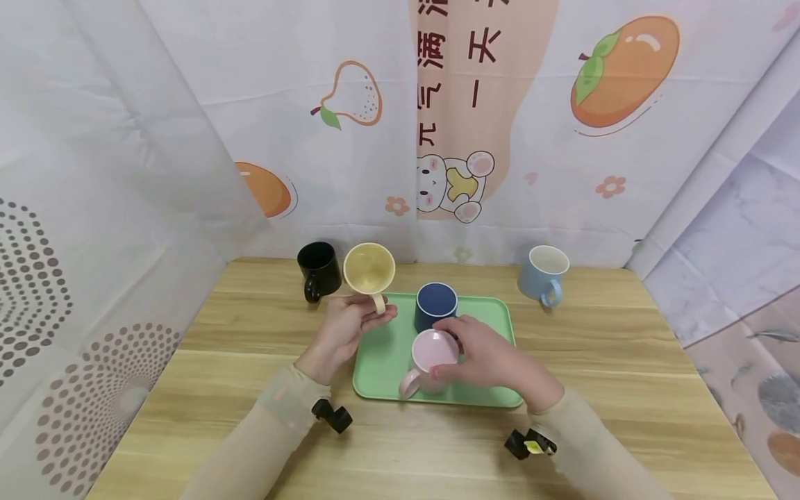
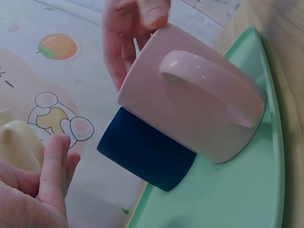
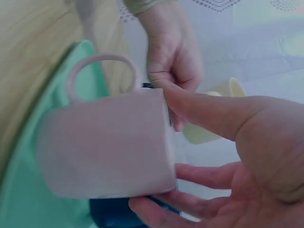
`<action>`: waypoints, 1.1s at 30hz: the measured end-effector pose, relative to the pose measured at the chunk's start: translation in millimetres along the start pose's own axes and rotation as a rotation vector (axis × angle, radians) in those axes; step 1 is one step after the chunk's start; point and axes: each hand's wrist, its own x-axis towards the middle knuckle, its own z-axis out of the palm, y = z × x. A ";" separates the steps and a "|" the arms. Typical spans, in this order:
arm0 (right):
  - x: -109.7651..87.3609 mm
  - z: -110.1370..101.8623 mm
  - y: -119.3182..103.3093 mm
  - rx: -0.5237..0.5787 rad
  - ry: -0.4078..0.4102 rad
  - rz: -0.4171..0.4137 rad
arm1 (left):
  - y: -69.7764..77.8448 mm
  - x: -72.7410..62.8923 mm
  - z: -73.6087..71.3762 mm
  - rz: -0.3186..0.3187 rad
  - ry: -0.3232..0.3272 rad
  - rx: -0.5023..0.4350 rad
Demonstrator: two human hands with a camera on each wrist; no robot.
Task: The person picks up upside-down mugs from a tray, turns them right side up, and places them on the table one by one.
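Observation:
My left hand (image 1: pixel 342 328) holds a pale yellow mug (image 1: pixel 369 269) near its handle, over the back left corner of a green tray (image 1: pixel 385 347). In the left wrist view, the fingers (image 2: pixel 53 168) overlap the yellow mug (image 2: pixel 21 145). My right hand (image 1: pixel 484 353) grips a pink mug (image 1: pixel 421 378) by its rim, thumb on the near side and fingers on the far side. The pink mug's handle points to the front left, and its base is close over the tray. Behind it, a dark blue mug (image 1: pixel 426 316) stands upright on the tray.
A black mug (image 1: pixel 320 269) stands at the back left of the wooden table (image 1: pixel 431 451), close beside the yellow one. At the back right is a light blue mug (image 1: pixel 536 279). A printed curtain (image 1: pixel 281 125) hangs behind the table.

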 end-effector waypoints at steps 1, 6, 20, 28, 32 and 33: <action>2.1 -2.9 -2.0 0.002 -0.008 0.011 | -0.1 0.1 0.7 -0.004 -0.003 0.001; 14.4 -15.2 -11.4 0.052 0.030 0.019 | -0.2 0.3 6.5 -0.018 -0.013 -0.007; 52.7 -12.8 -31.8 0.378 0.219 -0.002 | -4.3 8.9 33.4 0.039 -0.062 0.009; 56.1 -8.1 -34.0 0.526 0.172 0.009 | -6.1 10.8 42.6 0.067 -0.071 0.019; 55.6 -7.7 -34.3 0.569 0.164 0.052 | -7.7 11.6 44.6 0.093 -0.089 0.050; 55.2 -7.8 -34.6 0.583 0.161 0.063 | -8.0 11.7 45.1 0.101 -0.093 0.057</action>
